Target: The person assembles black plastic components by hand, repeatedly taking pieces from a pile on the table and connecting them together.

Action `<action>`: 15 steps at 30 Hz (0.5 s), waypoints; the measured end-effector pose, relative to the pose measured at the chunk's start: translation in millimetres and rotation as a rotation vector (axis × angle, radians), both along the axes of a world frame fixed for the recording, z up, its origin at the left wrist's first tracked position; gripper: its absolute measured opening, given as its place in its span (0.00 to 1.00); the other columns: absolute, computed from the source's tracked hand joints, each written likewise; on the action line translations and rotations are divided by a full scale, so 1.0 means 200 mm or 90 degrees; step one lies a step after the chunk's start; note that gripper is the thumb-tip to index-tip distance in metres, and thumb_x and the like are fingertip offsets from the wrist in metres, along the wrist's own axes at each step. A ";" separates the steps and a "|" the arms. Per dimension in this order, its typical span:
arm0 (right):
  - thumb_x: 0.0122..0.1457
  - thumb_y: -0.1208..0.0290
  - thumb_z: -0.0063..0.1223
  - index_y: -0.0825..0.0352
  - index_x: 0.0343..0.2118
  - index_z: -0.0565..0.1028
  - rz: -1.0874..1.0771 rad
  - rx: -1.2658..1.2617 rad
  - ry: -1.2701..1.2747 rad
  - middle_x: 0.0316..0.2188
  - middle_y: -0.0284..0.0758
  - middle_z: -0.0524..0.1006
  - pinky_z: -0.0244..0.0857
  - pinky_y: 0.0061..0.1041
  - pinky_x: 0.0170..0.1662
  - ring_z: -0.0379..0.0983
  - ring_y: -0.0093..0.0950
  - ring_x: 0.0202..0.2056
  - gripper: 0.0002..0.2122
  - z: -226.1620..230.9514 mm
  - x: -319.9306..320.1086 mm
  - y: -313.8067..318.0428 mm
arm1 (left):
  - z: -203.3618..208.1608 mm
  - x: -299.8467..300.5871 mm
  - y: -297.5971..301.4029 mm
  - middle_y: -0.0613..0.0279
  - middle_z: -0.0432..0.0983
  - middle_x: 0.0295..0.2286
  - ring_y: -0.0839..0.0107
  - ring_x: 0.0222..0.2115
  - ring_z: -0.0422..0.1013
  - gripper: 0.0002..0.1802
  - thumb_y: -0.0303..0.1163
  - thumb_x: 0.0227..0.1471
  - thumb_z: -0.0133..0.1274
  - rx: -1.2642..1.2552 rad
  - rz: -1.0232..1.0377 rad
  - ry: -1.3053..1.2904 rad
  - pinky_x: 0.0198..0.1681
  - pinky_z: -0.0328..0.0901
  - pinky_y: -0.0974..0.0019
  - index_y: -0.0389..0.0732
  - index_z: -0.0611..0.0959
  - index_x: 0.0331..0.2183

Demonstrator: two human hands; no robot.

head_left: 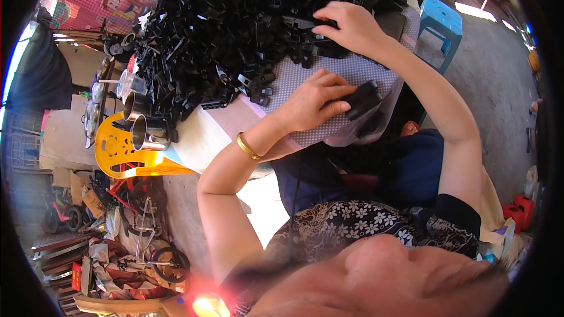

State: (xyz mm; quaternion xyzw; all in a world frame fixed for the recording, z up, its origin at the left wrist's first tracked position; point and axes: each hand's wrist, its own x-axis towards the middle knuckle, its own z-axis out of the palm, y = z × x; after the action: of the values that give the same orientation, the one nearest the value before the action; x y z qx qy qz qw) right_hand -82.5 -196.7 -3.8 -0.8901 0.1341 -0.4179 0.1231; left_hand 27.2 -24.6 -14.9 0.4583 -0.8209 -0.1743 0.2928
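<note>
My left hand [320, 98], with a gold bangle at its wrist, grips a black block-shaped plastic piece [364, 100] near the table's front edge. What kind of part it is, I cannot make out. Farther off and to the right, my right hand [348, 26] reaches to the edge of a big heap of small black plastic parts [223, 29]. Its thumb and fingers are bent around a dark part at the heap's edge, whose shape blends into the pile. Beneath my hands lies a grey patterned cloth [317, 76] on the table.
Two metal cups [148, 135] and a clear plastic cup [130, 84] are at the left, by a yellow chair [111, 147]. A blue plastic stool [440, 23] stands right of the table. A clear plastic bag [352, 135] hangs at the front edge, above my legs.
</note>
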 end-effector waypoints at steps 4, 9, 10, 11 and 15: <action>0.49 0.66 0.60 0.66 0.33 0.79 -0.047 -0.108 0.014 0.29 0.40 0.78 0.69 0.31 0.34 0.75 0.38 0.31 0.11 -0.02 0.15 -0.02 | 0.01 0.03 0.00 0.53 0.74 0.38 0.56 0.41 0.66 0.20 0.38 0.52 0.55 0.021 -0.008 0.066 0.47 0.61 0.58 0.36 0.79 0.44; 0.49 0.69 0.60 0.69 0.37 0.79 0.038 0.258 0.059 0.27 0.40 0.80 0.71 0.27 0.36 0.78 0.32 0.29 0.13 0.05 0.09 0.04 | -0.04 0.13 -0.06 0.53 0.76 0.36 0.69 0.30 0.74 0.25 0.35 0.53 0.56 0.073 0.392 0.404 0.33 0.70 0.69 0.31 0.71 0.49; 0.49 0.70 0.60 0.70 0.37 0.79 0.115 0.391 0.008 0.27 0.40 0.81 0.71 0.26 0.37 0.79 0.30 0.31 0.14 0.06 0.06 0.07 | -0.01 0.13 -0.06 0.54 0.76 0.36 0.73 0.29 0.74 0.27 0.34 0.56 0.53 0.071 0.421 0.484 0.32 0.71 0.73 0.30 0.67 0.52; 0.49 0.70 0.61 0.72 0.38 0.78 0.187 0.497 0.037 0.27 0.41 0.81 0.70 0.22 0.37 0.78 0.26 0.31 0.14 0.06 0.01 0.12 | 0.01 0.11 -0.06 0.52 0.75 0.36 0.70 0.31 0.75 0.29 0.33 0.57 0.52 0.100 0.428 0.547 0.36 0.72 0.70 0.27 0.63 0.54; 0.48 0.68 0.61 0.65 0.39 0.79 0.163 0.286 0.177 0.29 0.36 0.79 0.69 0.26 0.34 0.75 0.29 0.28 0.14 0.07 -0.14 0.23 | -0.01 0.13 -0.04 0.55 0.76 0.36 0.72 0.31 0.74 0.24 0.32 0.56 0.52 0.148 0.370 0.511 0.37 0.71 0.69 0.31 0.69 0.51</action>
State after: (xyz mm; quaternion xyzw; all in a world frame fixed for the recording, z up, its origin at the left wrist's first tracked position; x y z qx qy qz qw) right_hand -111.4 -149.7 10.2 -0.8991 0.1251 -0.2325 0.3492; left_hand 52.6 -31.8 -17.0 0.5941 -0.4573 -0.3384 0.5687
